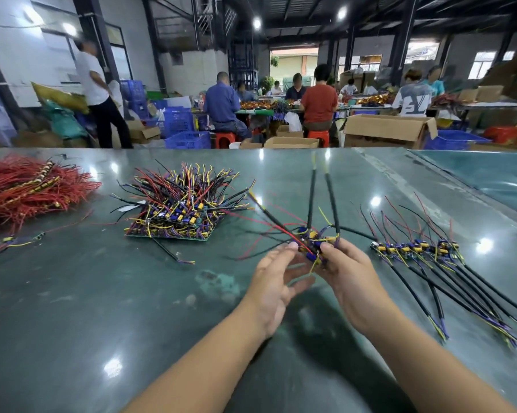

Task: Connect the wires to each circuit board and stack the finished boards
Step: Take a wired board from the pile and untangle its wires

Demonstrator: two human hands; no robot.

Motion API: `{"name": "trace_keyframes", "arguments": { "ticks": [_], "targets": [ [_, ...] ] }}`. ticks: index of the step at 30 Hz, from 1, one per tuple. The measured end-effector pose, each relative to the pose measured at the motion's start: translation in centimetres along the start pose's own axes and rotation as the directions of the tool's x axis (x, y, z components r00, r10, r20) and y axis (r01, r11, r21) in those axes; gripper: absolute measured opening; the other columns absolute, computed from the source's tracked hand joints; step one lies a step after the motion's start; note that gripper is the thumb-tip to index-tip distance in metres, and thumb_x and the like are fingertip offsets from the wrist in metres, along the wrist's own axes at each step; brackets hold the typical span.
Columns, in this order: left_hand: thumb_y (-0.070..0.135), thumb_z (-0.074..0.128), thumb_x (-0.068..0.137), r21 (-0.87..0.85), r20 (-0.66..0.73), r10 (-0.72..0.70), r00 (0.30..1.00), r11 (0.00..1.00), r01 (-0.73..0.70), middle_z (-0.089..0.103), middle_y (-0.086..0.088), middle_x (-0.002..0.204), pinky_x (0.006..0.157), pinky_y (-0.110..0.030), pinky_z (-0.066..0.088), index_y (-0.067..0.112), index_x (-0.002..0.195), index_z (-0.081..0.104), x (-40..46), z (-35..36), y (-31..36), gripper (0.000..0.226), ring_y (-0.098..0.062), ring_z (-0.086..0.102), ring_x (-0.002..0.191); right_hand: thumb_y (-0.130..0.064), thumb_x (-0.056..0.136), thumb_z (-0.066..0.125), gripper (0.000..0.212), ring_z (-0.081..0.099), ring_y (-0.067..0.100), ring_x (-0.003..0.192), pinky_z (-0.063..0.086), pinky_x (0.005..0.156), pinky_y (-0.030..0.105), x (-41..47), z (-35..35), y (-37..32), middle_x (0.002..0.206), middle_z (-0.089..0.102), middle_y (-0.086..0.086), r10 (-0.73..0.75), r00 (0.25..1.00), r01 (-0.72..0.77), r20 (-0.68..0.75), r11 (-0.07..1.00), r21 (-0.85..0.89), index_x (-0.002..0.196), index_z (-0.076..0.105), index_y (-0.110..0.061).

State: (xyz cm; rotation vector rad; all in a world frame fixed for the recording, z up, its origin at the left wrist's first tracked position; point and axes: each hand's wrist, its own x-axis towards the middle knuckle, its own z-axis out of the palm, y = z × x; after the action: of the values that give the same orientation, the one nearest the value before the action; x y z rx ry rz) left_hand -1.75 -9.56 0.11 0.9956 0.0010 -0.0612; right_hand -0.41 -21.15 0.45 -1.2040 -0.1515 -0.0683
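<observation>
Both hands raised just above the table (pixel 72 308), meeting on one small board (pixel 312 244) held between them. Right hand (pixel 348 278) pinching the board's right end, thumb tip on top, fingers curled beneath. Left hand (pixel 273 281) touching the left end with thumb and forefinger tip, remaining fingers loose and half spread; whether truly gripping or only steadying, hard to tell. Board lying straight ahead of both grips, long axis roughly left to right, its stiff black leads (pixel 319 198) fanning up and away from the body, thin red wires (pixel 263 222) trailing off leftward. Right hand the firmer hold and the nearer to the row (pixel 415 248) of finished boards, laid side by side just to the right, cables running back toward the body. Judging from that, next placing likely a short carry rightward, leads swung round to match the row.

Board itself: tiny, crowded with blue and yellow parts, blurred in detail. Leads sheathed in matte black, bare yellow and purple tips. Red wires hair-thin, limp, apt to snag.

Left of centre, pile (pixel 185 204) of wired boards on a green panel, wires bristling in every direction. Far left, heap (pixel 27 186) of red wire. Table top dark green, glossy, mirroring ceiling lamps.

Beyond the table, people seated on red stools, blue crates, cardboard boxes
</observation>
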Motion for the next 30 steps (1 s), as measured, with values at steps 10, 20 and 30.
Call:
{"name": "trace_keyframes", "arguments": {
  "ticks": [10,20,30],
  "targets": [
    [0.002,0.056,0.09,0.036,-0.01,0.081,0.997,0.996,-0.081,0.072,-0.003,0.072,0.062,-0.022,0.056,0.011,0.081,0.067,0.7,-0.9,0.9,0.017,-0.01,0.065,0.061,-0.01,0.093,0.052,0.017,0.064,0.016,0.087,0.053,0.082,0.026,0.0,-0.7,0.1,0.093,0.071,0.008,0.045,0.988,-0.027,0.146,0.992,-0.122,0.097,0.068,-0.006],
    [-0.005,0.058,0.086,0.113,0.071,0.057,0.996,0.991,-0.065,0.074,-0.004,0.077,0.066,-0.024,0.057,0.011,0.074,0.073,0.9,-1.8,0.8,0.025,-0.012,0.07,0.068,-0.012,0.083,0.063,0.011,0.065,0.01,0.074,0.054,0.065,0.018,0.1,-1.3,0.6,0.085,0.071,0.009,0.129,0.988,-0.122,0.086,0.989,-0.078,0.088,0.07,-0.005],
    [-0.001,0.056,0.087,0.161,0.189,-0.014,0.982,0.987,-0.017,0.074,-0.002,0.081,0.067,-0.023,0.056,0.014,0.076,0.077,1.1,-2.8,1.7,0.028,-0.011,0.07,0.073,-0.023,0.07,0.068,0.028,0.058,0.014,0.077,0.048,0.076,0.027,0.4,-2.1,0.4,0.09,0.064,0.016,0.134,0.976,-0.113,0.17,0.986,-0.127,0.089,0.067,-0.003]
  ]
}}
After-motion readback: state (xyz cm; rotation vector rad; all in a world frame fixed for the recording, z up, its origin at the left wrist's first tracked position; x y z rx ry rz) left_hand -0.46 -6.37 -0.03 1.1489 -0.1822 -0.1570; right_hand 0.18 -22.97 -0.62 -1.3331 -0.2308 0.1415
